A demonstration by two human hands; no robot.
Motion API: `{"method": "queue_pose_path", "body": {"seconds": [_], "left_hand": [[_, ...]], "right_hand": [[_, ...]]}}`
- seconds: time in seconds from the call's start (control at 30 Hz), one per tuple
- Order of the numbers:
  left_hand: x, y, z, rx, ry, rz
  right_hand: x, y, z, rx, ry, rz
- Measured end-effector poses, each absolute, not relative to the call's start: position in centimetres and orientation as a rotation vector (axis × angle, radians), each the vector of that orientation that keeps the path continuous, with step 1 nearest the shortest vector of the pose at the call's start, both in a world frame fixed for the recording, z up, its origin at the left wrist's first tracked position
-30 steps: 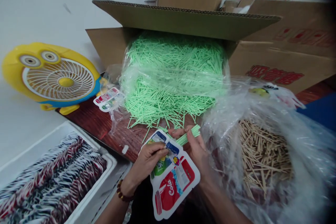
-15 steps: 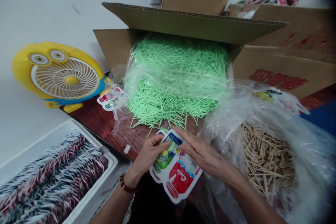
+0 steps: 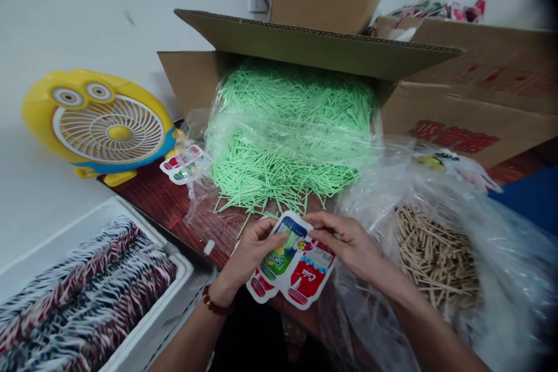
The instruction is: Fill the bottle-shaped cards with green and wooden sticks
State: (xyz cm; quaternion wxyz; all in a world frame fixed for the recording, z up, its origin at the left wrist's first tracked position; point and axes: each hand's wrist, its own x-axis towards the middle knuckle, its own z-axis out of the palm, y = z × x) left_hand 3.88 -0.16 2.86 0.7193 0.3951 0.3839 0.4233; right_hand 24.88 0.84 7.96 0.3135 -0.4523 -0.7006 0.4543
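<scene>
Both hands hold a flat, bottle-shaped candy packet [image 3: 304,270] printed with a green Sprite bottle and a red Cola cup, just in front of the table edge. My left hand [image 3: 257,247] pinches its left side, thumb on the front. Part of another such packet [image 3: 261,287] shows behind it, lower left. My right hand [image 3: 349,244] is closed at the upper right edge, thumb and forefinger together there; anything small between them is hidden. Beyond the hands, pale green sticks [image 3: 283,165] spill from a plastic-lined open carton [image 3: 314,46] onto the table.
To the right, a clear plastic bag [image 3: 370,209] holds tan sticks [image 3: 436,261]. A white foam box [image 3: 174,296] at lower left is filled with rows of packets [image 3: 87,296]. A yellow fan [image 3: 117,128] stands at the left, near a loose packet [image 3: 183,164]. Printed cartons [image 3: 457,122] stand behind.
My right hand has gone from fingers stretched along the packet to a pinch at its upper edge. The front packet has shifted and turned slightly, its lower end rising. The view has moved slightly.
</scene>
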Motion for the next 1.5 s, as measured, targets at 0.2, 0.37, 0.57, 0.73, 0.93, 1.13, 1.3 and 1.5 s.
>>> {"method": "queue_pose_path", "body": {"seconds": [0.2, 0.37, 0.57, 0.73, 0.93, 1.13, 1.3, 1.5], "left_hand": [[4.1, -0.7, 2.9, 0.794, 0.78, 0.809], [4.8, -1.1, 3.4, 0.885, 0.859, 0.819], [5.7, -1.6, 4.0, 0.911, 0.866, 0.843], [6.0, -1.8, 3.8, 0.94, 0.887, 0.837], [7.9, -2.8, 5.0, 1.09, 0.975, 0.821], [10.3, -4.0, 4.8, 1.09, 1.073, 0.826], [10.5, -4.8, 4.3, 1.176, 1.089, 0.745], [11.4, -5.7, 4.3, 1.316, 1.053, 0.55]], "right_hand": [[25.6, 0.7, 7.4, -1.229, -1.794, 1.194], [26.4, 0.5, 6.9, -1.286, -1.803, 1.324], [27.0, 0.2, 6.5, -1.358, -1.855, 1.34], [28.0, -0.1, 6.1, -1.371, -1.9, 1.29], [28.7, -1.4, 6.6, -1.364, -1.952, 1.197], [28.9, -2.7, 6.7, -1.321, -1.858, 1.211], [29.7, -4.7, 5.9, -1.316, -1.82, 1.135], [31.0, -7.8, 5.1, -1.336, -1.863, 0.978]]}}
